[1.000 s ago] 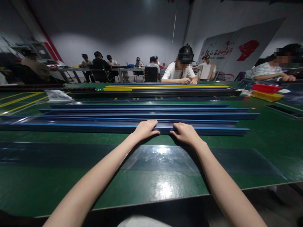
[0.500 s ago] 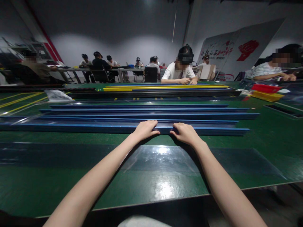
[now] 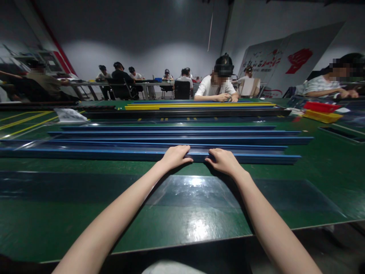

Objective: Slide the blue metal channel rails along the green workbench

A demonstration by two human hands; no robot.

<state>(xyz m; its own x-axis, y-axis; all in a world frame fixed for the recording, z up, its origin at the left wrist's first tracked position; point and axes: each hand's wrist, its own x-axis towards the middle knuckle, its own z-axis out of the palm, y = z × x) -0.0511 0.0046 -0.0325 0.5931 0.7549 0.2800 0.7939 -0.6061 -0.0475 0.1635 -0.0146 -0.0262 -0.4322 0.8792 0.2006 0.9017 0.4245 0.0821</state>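
Observation:
A long blue channel strip (image 3: 256, 159) lies across the green table in front of me. My left hand (image 3: 176, 156) grips its near edge, thumb on the front side and fingers curled over the top. Close by on the right, my right hand (image 3: 222, 160) clasps the same strip in the same way, with a short gap between the two hands. The fingertips are partly hidden inside the channel. Just behind lie more blue strips (image 3: 182, 140), parallel to this one. A clear plastic sheet (image 3: 296, 194) lies flat under my forearms.
Yellow strips (image 3: 148, 107) and a black strip (image 3: 199, 113) lie farther back. At the right are a red tray (image 3: 322, 107), a yellow tray (image 3: 321, 116) and a dark flat panel (image 3: 342, 134). A co-worker (image 3: 218, 82) sits opposite. The green table's (image 3: 159, 238) front edge is near me.
Both my hands hold the same place on the blue channel strip. The co-worker's hands opposite have shifted slightly, and an arm now shows at the far left.

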